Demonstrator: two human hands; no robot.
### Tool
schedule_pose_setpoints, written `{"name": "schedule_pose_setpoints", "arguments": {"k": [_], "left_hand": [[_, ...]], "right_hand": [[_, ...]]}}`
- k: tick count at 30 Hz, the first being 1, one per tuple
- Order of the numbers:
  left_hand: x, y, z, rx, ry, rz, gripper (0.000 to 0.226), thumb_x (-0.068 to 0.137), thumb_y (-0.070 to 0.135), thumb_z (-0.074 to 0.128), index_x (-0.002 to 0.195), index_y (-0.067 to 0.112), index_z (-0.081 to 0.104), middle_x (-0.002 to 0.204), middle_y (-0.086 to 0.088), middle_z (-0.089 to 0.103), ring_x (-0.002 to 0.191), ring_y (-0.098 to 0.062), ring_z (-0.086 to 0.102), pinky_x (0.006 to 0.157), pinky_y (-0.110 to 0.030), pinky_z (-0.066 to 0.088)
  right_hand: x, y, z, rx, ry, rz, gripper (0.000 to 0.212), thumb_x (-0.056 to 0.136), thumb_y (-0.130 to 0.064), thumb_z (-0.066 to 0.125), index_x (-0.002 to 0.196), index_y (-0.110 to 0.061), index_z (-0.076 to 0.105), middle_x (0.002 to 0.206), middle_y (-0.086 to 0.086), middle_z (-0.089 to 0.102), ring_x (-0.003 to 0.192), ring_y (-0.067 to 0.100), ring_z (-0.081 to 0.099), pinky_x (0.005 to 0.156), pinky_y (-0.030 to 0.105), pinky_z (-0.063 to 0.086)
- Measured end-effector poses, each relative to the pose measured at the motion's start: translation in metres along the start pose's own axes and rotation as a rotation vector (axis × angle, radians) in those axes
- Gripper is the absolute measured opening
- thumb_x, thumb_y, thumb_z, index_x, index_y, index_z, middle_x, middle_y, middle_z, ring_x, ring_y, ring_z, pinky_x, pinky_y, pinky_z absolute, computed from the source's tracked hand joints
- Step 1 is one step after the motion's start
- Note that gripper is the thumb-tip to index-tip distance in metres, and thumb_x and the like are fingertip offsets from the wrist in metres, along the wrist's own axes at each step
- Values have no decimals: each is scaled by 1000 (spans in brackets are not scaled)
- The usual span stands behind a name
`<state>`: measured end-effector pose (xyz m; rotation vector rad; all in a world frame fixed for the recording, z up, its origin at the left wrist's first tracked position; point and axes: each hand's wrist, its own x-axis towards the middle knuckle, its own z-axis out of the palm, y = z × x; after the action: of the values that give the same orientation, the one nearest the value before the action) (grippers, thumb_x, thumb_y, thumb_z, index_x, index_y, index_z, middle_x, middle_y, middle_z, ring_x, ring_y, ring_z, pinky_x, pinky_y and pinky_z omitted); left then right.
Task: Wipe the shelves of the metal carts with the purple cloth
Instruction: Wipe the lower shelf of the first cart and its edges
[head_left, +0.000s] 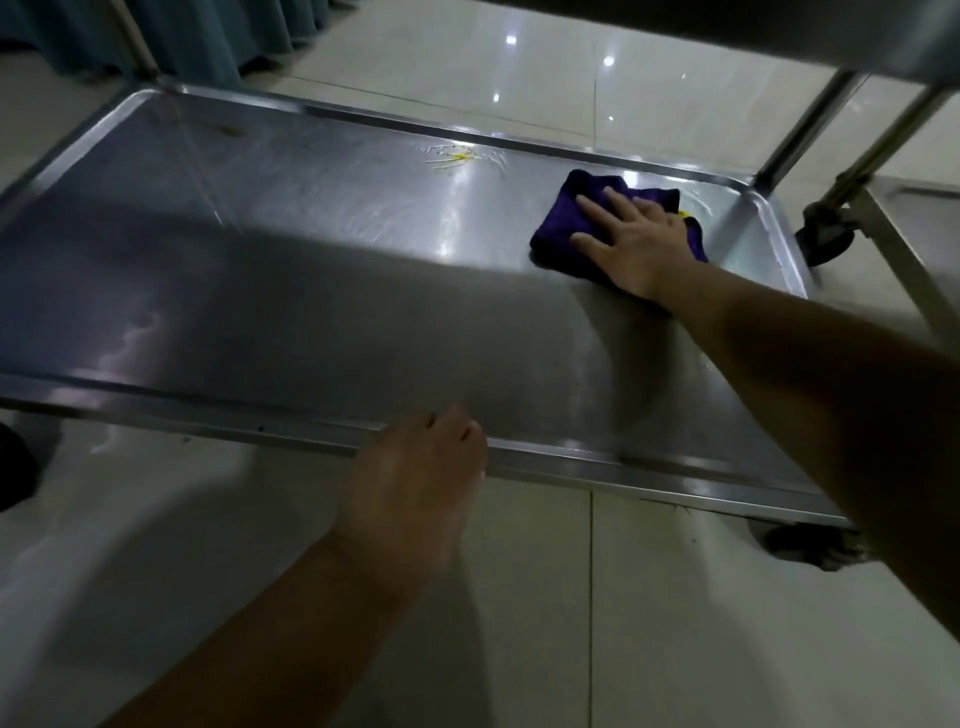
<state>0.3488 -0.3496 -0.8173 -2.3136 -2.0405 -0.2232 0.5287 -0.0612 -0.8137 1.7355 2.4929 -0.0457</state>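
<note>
Looking down at the low shelf (291, 291) of the metal cart, the right hand (631, 244) was pressed flat on the purple cloth (558, 234), fingers straight and spread a bit, palm down. The cloth was bunched up under it, sitting on the shelf near the far right corner, just beside the raised rim. A bit of yellow (684, 214) peeked out from under the hand at the cloth's edge; couldn't tell what that was.

The left hand (415, 467) was at the near rim of the shelf, fingers curled over the edge so it looked like it was gripping the rim, though it was blurry and in shadow, so the fingertips weren't really visible.

On the shelf itself there was a yellowish smear (453, 157) near the far rim, about the middle, well apart from the cloth. The steel around it looked streaky and wet. A darker spot (232, 131) showed further left near the far edge.

Other stuff: glossy tiled floor (519, 62) all around with light reflections, a teal curtain (208, 36) at the top left, a second cart (904, 218) to the right with a black caster wheel (826, 244), and another wheel (800, 543) under the near right corner of the shelf being wiped.
</note>
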Motion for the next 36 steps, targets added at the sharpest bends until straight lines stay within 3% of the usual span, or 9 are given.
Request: {"name": "schedule_pose_setpoints", "arguments": {"k": [4,9,13,16,19,24,27,32,36], "left_hand": [[-4,0,1,-17,21,2,29,50,18,89,71,12,70,65,-4,62,48,-23,58,41,-27,41],[-7,0,0,-3,77,26,31,50,19,90,73,9,72,65,-6,64,49,-23,59,43,-28,46],[-5,1,0,10,124,60,34,46,13,92,73,7,71,64,-8,63,50,-27,59,42,-27,44],[-3,1,8,-2,159,31,18,59,6,80,74,8,70,66,-9,63,53,-29,58,44,-32,45],[-4,2,8,-43,158,-8,15,64,15,66,78,9,69,72,-9,64,59,-30,59,48,-36,50],[-9,6,3,-62,130,-50,23,63,13,82,82,8,70,76,-10,64,63,-31,61,51,-36,51],[-7,4,3,-79,112,-59,29,56,13,86,79,7,70,72,-10,64,59,-31,60,49,-36,50],[-5,4,0,-22,88,-36,30,50,10,88,73,8,69,68,-9,61,57,-30,58,47,-34,47],[3,18,-1,-62,89,-6,34,44,-2,83,65,10,60,69,-11,56,60,-32,55,50,-35,46]], "right_hand": [[-51,-18,6,27,-13,7,65,90,-73,14,150,-48,7,163,-2,4,146,31,8,114,49,11],[-166,-21,17,-3,-26,-257,76,76,-81,-3,146,-53,-5,162,-8,-5,148,23,-1,116,44,0],[-170,3,14,30,-44,-364,72,76,-84,-2,143,-56,-5,159,-15,-5,147,16,-1,114,40,-1],[-127,16,11,4,12,-283,73,80,-78,14,147,-50,7,161,-9,8,147,22,10,115,44,9],[-66,38,4,-55,7,-143,68,90,-74,20,151,-46,8,162,-6,9,147,26,12,116,48,12],[-9,61,-4,-11,-39,81,61,96,-65,22,151,-44,5,163,-4,4,147,30,9,115,52,12],[-20,54,-4,-3,-51,108,63,96,-66,21,152,-43,4,163,0,3,147,32,7,114,54,11],[-120,43,9,17,-62,-31,75,79,-75,11,149,-48,1,163,-4,-1,148,26,1,116,47,3],[-200,45,15,23,-150,-235,82,68,-89,-2,142,-54,-9,156,-15,-18,142,10,-18,111,35,-14]]}}
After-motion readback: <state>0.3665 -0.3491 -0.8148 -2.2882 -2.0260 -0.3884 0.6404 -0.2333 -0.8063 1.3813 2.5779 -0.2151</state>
